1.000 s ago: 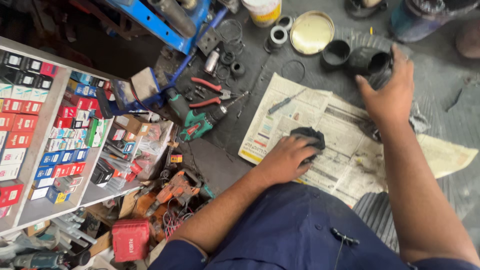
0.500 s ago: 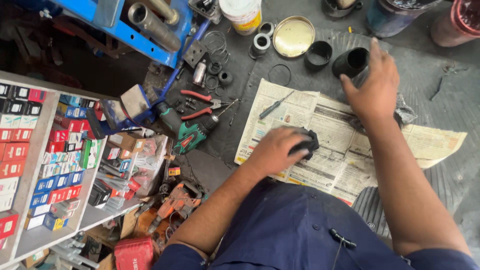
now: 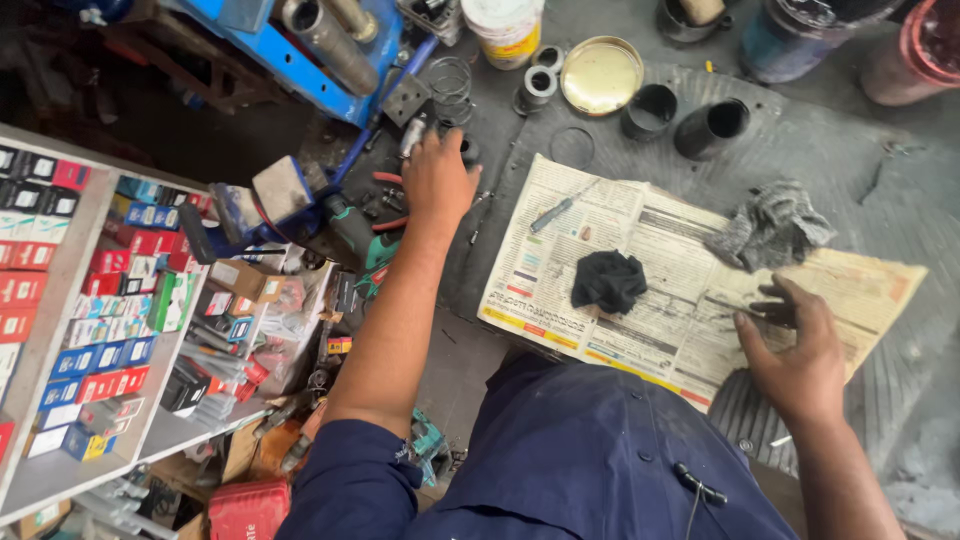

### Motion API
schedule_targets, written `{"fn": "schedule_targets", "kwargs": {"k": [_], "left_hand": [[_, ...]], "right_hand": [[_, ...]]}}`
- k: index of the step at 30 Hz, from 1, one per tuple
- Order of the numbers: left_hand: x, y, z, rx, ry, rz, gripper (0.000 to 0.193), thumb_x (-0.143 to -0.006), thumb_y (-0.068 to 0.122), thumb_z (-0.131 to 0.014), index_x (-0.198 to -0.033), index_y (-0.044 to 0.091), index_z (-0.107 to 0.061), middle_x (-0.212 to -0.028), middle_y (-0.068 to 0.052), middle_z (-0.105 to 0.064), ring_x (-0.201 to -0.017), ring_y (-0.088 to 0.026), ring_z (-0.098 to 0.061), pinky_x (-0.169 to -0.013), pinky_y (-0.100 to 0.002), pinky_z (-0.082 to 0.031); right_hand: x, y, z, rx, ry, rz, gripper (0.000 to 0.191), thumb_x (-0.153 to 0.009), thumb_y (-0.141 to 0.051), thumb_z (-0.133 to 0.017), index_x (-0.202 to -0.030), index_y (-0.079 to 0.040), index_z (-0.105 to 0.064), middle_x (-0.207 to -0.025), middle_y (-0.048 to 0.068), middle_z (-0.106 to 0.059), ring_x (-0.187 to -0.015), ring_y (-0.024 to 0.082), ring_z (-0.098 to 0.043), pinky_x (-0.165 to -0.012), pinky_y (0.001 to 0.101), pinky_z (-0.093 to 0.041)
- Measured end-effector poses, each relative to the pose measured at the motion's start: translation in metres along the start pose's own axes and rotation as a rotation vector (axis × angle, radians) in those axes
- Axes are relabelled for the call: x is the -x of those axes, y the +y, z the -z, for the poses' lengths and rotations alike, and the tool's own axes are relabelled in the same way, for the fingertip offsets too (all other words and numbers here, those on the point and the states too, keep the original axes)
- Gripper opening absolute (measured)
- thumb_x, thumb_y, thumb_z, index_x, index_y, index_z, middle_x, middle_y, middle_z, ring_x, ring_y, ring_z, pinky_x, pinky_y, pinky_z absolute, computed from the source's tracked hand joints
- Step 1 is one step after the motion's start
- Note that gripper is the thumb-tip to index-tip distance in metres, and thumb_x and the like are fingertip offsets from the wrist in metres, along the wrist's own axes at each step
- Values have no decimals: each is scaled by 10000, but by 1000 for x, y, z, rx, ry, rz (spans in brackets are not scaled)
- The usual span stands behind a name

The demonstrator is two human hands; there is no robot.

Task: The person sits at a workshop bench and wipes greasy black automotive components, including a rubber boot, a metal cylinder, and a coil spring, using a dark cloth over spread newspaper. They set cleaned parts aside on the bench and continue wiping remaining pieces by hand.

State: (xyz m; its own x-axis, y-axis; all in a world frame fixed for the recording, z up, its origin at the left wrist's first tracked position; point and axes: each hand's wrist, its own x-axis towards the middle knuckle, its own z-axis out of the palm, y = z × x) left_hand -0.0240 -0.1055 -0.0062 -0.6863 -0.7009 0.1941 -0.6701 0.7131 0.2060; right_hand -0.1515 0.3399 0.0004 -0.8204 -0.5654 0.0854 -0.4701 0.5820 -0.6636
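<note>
Red-handled pliers [image 3: 388, 200]: lying on the dark floor mat [image 3: 850, 160], under and just left of my left hand [image 3: 437, 180], which curls down over them, grip unclear. My right hand [image 3: 795, 350] rests open on the newspaper [image 3: 560, 270], well apart.

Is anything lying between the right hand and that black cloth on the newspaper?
Nothing visible blocks it. The right hand rests on the newspaper, and only bare, smudged paper lies between it and the black cloth. The grey rag sits farther up, off that line.
</note>
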Motion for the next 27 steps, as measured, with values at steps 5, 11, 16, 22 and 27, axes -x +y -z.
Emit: {"fn": "schedule_targets", "kwargs": {"k": [5,11,16,22,27], "left_hand": [[-2,-2,1,-41,4,-35,469,-740,248,-876,-1136,122,-657,-1148,-121,-646,-1113,-368,-613,-867,-536,-502],[27,9,-1,1267,-238,182,527,-791,196,-842,-1249,66,-618,-1151,-90,-695,-1032,-242,-664,-882,-389,-560],[99,46,-3,2044,-690,81,668,-817,180,-837,-1383,-14,-540,-1247,-137,-652,-1108,-227,-669,-937,-355,-567],[146,84,-12,2219,-1004,164,642,-880,137,-777,-1442,-41,-525,-1285,-179,-662,-1149,-283,-687,-1004,-446,-586],[163,115,-24,1593,-934,137,514,-943,205,-781,-1395,11,-632,-1287,-172,-707,-1156,-251,-722,-998,-373,-598]], "right_hand": [[29,45,14,-285,0,-253,333,-989,-147,-749,-1278,12,-706,-1108,118,-751,-1029,174,-709,-909,310,-542],[37,60,14,-475,159,-340,265,-1050,-117,-701,-1272,28,-683,-1118,98,-733,-995,140,-698,-902,273,-555],[27,24,-5,-224,150,-174,272,-1001,-48,-734,-1261,27,-694,-1132,127,-744,-1037,184,-703,-942,314,-538],[-3,-23,-30,-744,-198,75,632,-872,-121,-772,-1447,-10,-533,-1366,131,-631,-1286,215,-615,-1094,341,-501],[-8,-42,-63,-951,-312,82,727,-846,-119,-808,-1494,33,-515,-1469,173,-576,-1375,289,-548,-1197,415,-408]]}}
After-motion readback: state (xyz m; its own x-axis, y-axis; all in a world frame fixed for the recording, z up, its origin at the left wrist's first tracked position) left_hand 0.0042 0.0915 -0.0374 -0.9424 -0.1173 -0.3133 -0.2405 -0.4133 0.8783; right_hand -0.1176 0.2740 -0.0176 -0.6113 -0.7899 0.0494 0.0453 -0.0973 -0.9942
